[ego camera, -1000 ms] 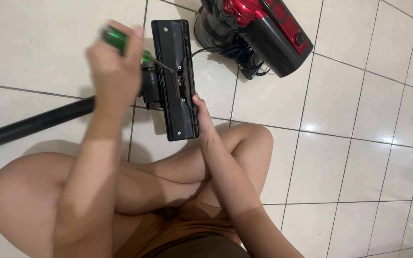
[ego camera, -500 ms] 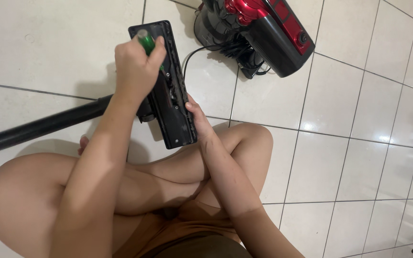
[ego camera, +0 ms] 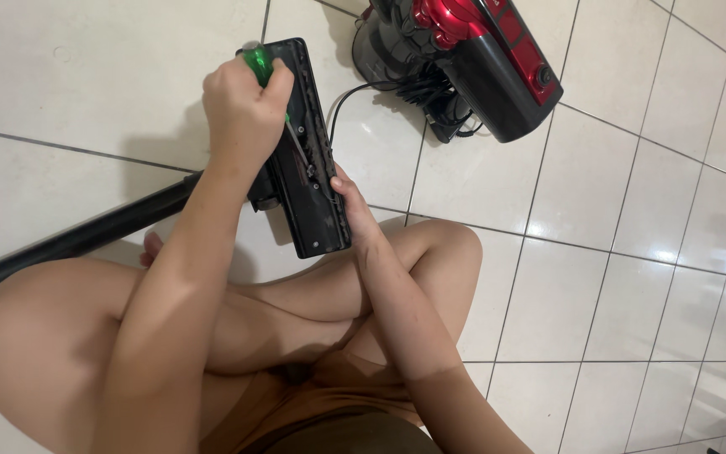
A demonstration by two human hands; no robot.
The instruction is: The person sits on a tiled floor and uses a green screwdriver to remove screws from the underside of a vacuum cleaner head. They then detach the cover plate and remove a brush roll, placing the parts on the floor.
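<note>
Head view, left hand: my left hand (ego camera: pixel 241 109) was closed around a green-handled screwdriver (ego camera: pixel 272 88), its metal shaft angled down onto the black vacuum floor head (ego camera: pixel 313 160).
Head view, right hand: my right hand (ego camera: pixel 348 197) gripped the floor head's near right edge, fingers curled over it.
Floor head: it lay underside up on the white tiled floor (ego camera: pixel 94 76), just beyond my crossed legs, joined to a black tube (ego camera: pixel 77 240) running off to the left.
Surroundings: a red and black vacuum body (ego camera: pixel 481 59) stood near the floor head's far end, with a black cord (ego camera: pixel 430 109) bunched beside it.
</note>
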